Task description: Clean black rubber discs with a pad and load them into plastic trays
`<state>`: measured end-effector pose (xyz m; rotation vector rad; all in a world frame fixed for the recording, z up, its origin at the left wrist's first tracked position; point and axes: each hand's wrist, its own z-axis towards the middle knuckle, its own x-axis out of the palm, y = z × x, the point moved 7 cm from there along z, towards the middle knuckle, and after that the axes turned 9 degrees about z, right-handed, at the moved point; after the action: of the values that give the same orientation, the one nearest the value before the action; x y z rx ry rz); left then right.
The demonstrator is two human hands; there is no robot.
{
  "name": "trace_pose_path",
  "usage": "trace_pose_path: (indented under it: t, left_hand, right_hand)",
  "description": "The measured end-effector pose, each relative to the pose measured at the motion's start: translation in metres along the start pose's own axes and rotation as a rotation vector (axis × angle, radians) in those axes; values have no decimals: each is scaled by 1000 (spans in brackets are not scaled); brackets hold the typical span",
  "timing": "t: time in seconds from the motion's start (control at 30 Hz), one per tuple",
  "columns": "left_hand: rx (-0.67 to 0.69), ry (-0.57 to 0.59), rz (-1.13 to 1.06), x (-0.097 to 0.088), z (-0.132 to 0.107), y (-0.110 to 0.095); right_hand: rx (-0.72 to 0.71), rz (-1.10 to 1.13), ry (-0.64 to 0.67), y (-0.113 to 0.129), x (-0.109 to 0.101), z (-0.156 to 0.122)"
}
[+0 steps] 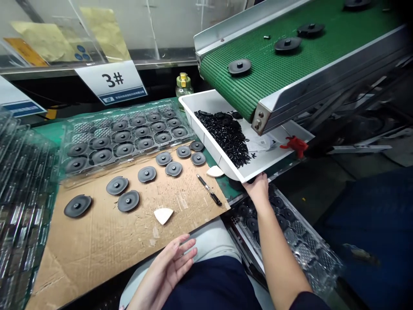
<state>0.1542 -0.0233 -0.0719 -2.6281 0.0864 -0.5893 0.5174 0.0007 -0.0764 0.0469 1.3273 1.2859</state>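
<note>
My left hand (176, 260) is held palm up over my lap, in front of the cardboard's near edge, with its fingers stretched and nothing in them. My right hand (258, 187) reaches to the near corner of the white tray (222, 160); its fingers are mostly hidden beneath the rim, so whether they grip anything does not show. Just left of it, a dark round part (235, 184) is partly covered by the tray. Small black pieces (226, 135) are heaped inside the tray. Several dark grey discs with a central stub, such as this disc (128, 201), lie on the cardboard sheet (106, 241).
A clear blister tray (129, 157) behind the cardboard holds more discs. A pen (209, 189) and a white wedge-shaped pad (163, 215) rest on the cardboard. The green conveyor (258, 86) carries discs above the white tray. Stacked clear trays (26, 206) stand left; another filled tray (290, 228) sits low right.
</note>
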Motion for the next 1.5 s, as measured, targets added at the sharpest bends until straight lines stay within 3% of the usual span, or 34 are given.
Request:
trace_pose_path:
  t: [0.27, 0.4, 0.5, 0.57, 0.63, 0.67, 0.7, 0.73, 0.8, 0.87, 0.97, 1.07, 1.13, 1.23, 1.33, 1.5]
  left_hand:
    - [-18, 9, 4, 19, 2, -1]
    - [-17, 7, 28, 12, -2, 1]
    - [99, 33, 169, 20, 3, 0]
    - [374, 104, 447, 52, 9, -12]
    - [777, 277, 855, 113, 11, -20]
    - [887, 423, 1066, 145, 14, -12]
    - [918, 527, 1242, 170, 20, -1]
    - [885, 551, 1294, 185, 30, 6]
    - [807, 590, 1348, 198, 44, 19]
    - [695, 632, 1359, 186, 50, 32]
    - [492, 656, 1298, 145, 54, 42]
    - [316, 593, 1104, 109, 61, 41]
    - [221, 524, 936, 96, 66, 36]
    - [115, 452, 686, 89, 66, 26]
    - [29, 438, 499, 89, 56, 19]
    - [-75, 478, 312, 89, 36, 20]
  right_hand:
    - [-41, 1, 103, -11, 1, 15]
    - [-25, -7, 105, -16, -1, 12]
    - [9, -3, 78, -15, -1, 8]
    - [46, 4, 48, -13, 0, 7]
    - [91, 18, 22, -9, 1, 6]
    - [114, 31, 16, -7, 0, 6]
    - [138, 50, 16, -6, -2, 7]
    - [162, 74, 19, -6, -5, 8]
    - [215, 139, 22, -10, -16, 7]
    - [273, 232, 21, -19, -31, 2]
    - [377, 438, 39, -36, -47, -15]
    - [511, 691, 101, -47, -48, -38]
    - [590, 850, 162, -43, -44, -55]
    - [660, 1048, 284, -18, -38, -84]
    - [680, 1165, 449, 22, -33, -118]
    - [581, 1159, 686, 75, -27, -155]
